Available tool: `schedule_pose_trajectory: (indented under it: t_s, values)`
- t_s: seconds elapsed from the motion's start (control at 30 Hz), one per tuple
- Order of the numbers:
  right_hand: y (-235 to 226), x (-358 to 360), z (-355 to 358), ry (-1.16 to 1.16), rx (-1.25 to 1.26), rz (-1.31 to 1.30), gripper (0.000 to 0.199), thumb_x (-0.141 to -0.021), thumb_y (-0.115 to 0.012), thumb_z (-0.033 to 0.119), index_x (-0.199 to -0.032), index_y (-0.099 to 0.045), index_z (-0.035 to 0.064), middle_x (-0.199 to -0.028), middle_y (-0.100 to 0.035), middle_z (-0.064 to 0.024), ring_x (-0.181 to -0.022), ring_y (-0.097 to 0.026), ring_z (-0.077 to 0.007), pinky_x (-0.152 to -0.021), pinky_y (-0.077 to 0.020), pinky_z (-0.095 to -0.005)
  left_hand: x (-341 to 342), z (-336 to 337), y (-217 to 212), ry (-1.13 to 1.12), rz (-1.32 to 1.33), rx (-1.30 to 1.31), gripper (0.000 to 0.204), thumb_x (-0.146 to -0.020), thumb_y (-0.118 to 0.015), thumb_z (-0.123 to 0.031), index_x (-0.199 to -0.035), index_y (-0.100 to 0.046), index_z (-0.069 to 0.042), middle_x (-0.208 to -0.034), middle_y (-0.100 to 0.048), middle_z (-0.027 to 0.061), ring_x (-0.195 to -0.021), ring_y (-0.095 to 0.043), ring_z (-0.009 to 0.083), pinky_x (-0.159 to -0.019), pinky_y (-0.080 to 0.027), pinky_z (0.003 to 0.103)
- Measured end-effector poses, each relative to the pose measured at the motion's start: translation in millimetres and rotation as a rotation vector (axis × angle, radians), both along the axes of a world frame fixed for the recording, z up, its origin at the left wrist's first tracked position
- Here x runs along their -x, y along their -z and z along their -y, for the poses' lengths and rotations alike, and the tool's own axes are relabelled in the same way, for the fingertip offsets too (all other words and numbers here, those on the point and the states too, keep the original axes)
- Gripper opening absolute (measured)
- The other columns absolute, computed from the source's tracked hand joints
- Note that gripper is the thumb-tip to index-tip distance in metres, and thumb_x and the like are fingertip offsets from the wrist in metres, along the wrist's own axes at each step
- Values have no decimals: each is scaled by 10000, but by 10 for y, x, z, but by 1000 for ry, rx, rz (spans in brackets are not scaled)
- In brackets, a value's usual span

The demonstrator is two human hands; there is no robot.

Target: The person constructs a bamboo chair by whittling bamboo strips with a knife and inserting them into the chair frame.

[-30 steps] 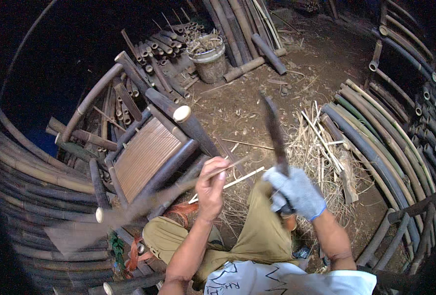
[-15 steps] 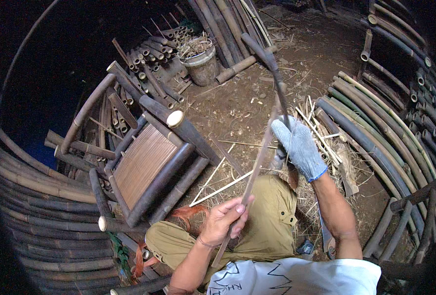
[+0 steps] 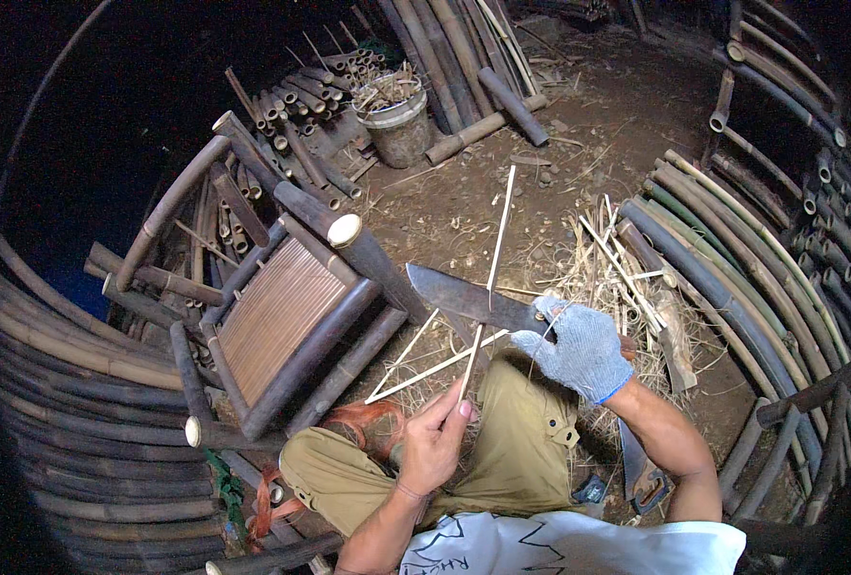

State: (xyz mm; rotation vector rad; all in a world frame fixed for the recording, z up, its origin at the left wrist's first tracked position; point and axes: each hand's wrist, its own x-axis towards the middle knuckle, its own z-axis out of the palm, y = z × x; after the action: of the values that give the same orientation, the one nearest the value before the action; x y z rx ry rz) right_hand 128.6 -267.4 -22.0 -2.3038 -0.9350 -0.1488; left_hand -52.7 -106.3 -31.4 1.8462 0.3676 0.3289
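My bare left hand point(image 3: 435, 441) is closed on the lower end of a thin, pale bamboo strip point(image 3: 502, 225), which points away from me. In my right hand point(image 3: 583, 353), covered by a grey knit glove with a blue cuff, is a broad-bladed knife point(image 3: 449, 290). Its dark blade lies crosswise, tip to the left, and meets the strip about midway; whether the edge is in the strip I cannot tell. The glove hides most of the handle. Both hands are above my khaki trousers point(image 3: 516, 422). Pale split strips point(image 3: 435, 364) lie on the ground beyond my left hand.
A bamboo chair point(image 3: 277, 326) with a slatted panel stands at left. Bamboo poles point(image 3: 732, 278) are stacked at right, beside shavings point(image 3: 588, 259). A handsaw point(image 3: 644, 474) lies by my right forearm. A bucket of scraps point(image 3: 394, 125) stands at the back, near leaning poles point(image 3: 435, 57).
The knife has come down from pointing away to lying crosswise over the strip. My left hand has shifted slightly right and nearer me, and the strip has turned to show a narrow, pale side.
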Motion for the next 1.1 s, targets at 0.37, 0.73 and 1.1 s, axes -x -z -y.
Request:
schedule_pose_trajectory:
  t_s: [0.37,0.73,1.1]
  values:
    - [-161,-559,319,244,-127,26,408,-919,-597,467,-876,-624,63,-770,-646,-220,-760,-649,-417,-644,-507,-492,497,-126,110,-1,-127,66,355,-990,-566,-164,-1292,-605,19,-871,-655,38,-717,-557,87,-633,-454,227]
    - [-46,171,53,-81,-21,57,495,-838,-649,565,-873,-622,72,-735,-642,-180,-706,-652,-393,-602,-504,-481,106,-16,-67,28,43,-202,351,-972,-568,-87,-1310,-593,2,-828,-637,81,-710,-587,134,-663,-483,282]
    - [-121,-216,306,159,-247,-37,355,-903,-626,417,-855,-606,66,-741,-636,-202,-708,-653,-395,-622,-508,-471,289,-1,-68,56,-91,427,360,-1029,-485,-144,-1360,-556,-23,-787,-602,56,-476,-462,58,-420,-368,198]
